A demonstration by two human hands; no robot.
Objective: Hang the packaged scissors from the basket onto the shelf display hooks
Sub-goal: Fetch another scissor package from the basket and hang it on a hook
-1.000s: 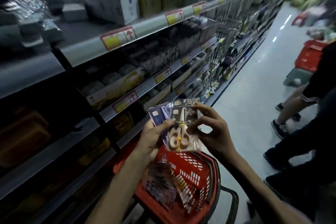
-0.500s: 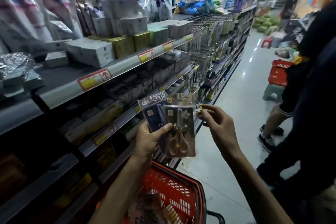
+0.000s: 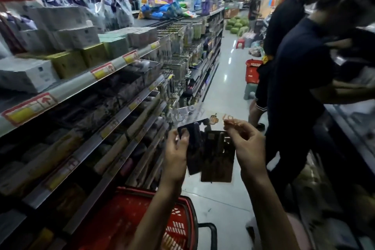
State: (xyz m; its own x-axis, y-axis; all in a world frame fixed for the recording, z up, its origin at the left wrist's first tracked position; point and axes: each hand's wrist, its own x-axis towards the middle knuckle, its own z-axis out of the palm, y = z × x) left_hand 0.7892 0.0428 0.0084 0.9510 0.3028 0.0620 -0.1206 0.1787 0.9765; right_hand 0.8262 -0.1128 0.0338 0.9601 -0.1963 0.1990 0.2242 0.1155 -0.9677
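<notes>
scissor packs [image 3: 217, 157] lifted, pinched by left fingers [image 3: 183, 135]

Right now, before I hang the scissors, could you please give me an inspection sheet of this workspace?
Surface: shiny grey aisle floor; shelves on the left, with price labels.
Job's things: at least two packaged scissors held up, overlapping; red basket below, contents blurred; display hooks farther along the aisle.
Clutter: boxes on the upper shelf.
Hands: left hand grips the packs' left side; right hand pinches the front pack's clear top.
Cables: nothing seen.
Surroundings: two people in dark clothes, close on the right; second red basket on a stool; green melons far down the aisle.
</notes>
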